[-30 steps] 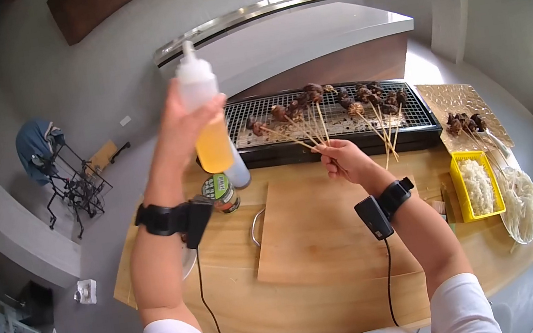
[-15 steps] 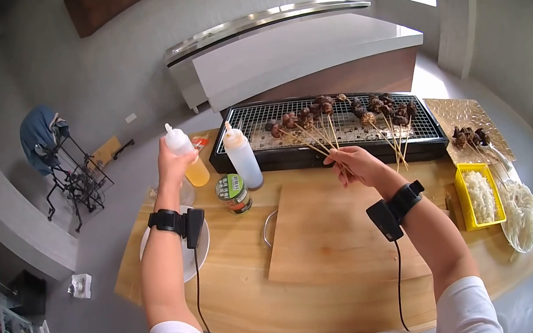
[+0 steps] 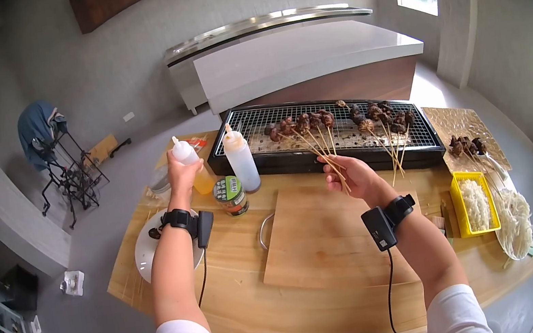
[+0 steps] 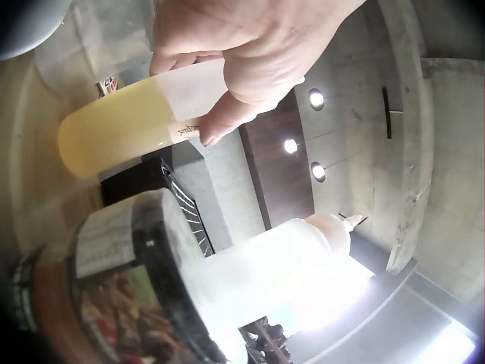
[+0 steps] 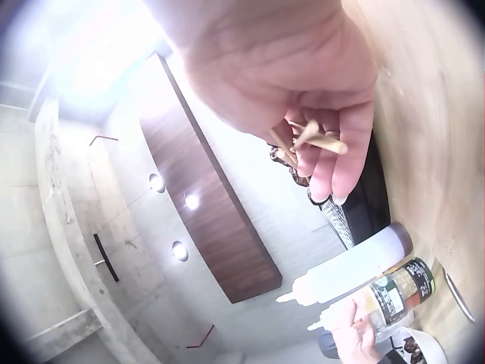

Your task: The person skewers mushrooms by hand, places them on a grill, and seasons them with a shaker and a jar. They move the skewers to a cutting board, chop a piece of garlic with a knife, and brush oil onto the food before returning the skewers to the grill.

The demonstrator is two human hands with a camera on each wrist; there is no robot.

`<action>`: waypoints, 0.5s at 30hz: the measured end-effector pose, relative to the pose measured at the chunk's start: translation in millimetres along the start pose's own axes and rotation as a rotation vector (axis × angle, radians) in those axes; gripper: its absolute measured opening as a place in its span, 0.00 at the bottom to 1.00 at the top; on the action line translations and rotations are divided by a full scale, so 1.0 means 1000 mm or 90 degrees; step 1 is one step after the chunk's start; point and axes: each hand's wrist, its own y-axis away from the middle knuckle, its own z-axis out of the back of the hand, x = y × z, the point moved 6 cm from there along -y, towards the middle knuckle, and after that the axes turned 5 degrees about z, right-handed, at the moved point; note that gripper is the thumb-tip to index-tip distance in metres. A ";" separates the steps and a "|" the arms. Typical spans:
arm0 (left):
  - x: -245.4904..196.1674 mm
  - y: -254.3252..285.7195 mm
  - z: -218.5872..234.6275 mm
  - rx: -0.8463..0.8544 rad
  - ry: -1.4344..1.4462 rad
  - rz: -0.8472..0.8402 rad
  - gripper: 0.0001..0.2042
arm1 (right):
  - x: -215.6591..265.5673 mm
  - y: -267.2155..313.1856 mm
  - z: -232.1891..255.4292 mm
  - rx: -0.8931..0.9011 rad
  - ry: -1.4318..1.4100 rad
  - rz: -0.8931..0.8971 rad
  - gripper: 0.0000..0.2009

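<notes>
My left hand [image 3: 184,177] grips a squeeze bottle [image 4: 114,133] of yellow liquid around its upper part, upright at the table's left back. A second squeeze bottle [image 3: 241,163], whitish, stands to its right, and a jar [image 3: 231,198] with a green-labelled lid sits in front. My right hand [image 3: 356,177] holds the stick ends of several bamboo skewers [image 5: 327,142]. Their dark browned meat pieces [image 3: 303,123] lie on the wire rack of the black grill [image 3: 286,159]. More meat skewers [image 3: 383,118] rest on the rack's right side, out of my hands.
A wooden cutting board [image 3: 330,226] lies before me. On the left is a white plate [image 3: 144,257] with dark bits. To the right are a yellow basket [image 3: 458,207] of white shreds, a heap of white strands [image 3: 514,215], and a foil-like sheet [image 3: 468,112] bearing skewers.
My left hand has lowered the yellow-liquid bottle from high in front of the grill to the table's left back. The right hand keeps its hold on the skewers, whose meat is spread slightly differently.
</notes>
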 end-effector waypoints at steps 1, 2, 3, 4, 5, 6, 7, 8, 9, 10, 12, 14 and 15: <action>-0.001 0.001 0.001 -0.014 -0.017 0.002 0.27 | -0.001 0.000 0.000 0.002 0.001 -0.001 0.16; 0.002 -0.001 0.002 -0.016 -0.017 0.001 0.27 | -0.001 0.000 -0.001 0.022 -0.005 0.009 0.15; 0.003 -0.003 0.000 -0.005 -0.031 -0.004 0.27 | -0.001 -0.001 -0.002 0.042 -0.013 0.020 0.13; 0.005 -0.004 -0.001 0.006 -0.045 -0.008 0.27 | -0.003 -0.001 -0.001 0.042 -0.014 0.020 0.13; 0.011 -0.008 -0.002 0.006 -0.046 -0.009 0.27 | -0.003 -0.002 -0.002 0.058 0.015 0.027 0.13; 0.016 -0.012 -0.002 0.002 -0.055 -0.009 0.27 | -0.004 -0.002 -0.003 0.073 0.045 0.035 0.12; 0.021 -0.016 -0.002 -0.002 -0.065 -0.010 0.27 | -0.004 -0.003 -0.004 0.074 0.044 0.035 0.12; 0.021 -0.016 -0.002 -0.002 -0.066 -0.011 0.27 | -0.005 -0.003 -0.003 0.067 0.029 0.038 0.12; 0.021 -0.016 -0.002 -0.008 -0.043 -0.006 0.28 | -0.005 -0.004 -0.003 0.059 0.015 0.041 0.11; 0.021 -0.016 -0.001 -0.013 -0.020 -0.002 0.29 | -0.006 -0.006 -0.003 0.060 0.015 0.043 0.11; 0.017 -0.011 -0.002 -0.025 -0.011 -0.002 0.31 | -0.006 -0.007 -0.002 0.032 0.006 0.060 0.11; 0.011 -0.006 -0.003 -0.035 -0.002 -0.002 0.32 | -0.004 -0.007 -0.003 0.024 -0.003 0.069 0.10; 0.006 -0.002 0.000 -0.088 -0.073 -0.007 0.33 | -0.003 -0.006 -0.004 0.016 -0.011 0.076 0.09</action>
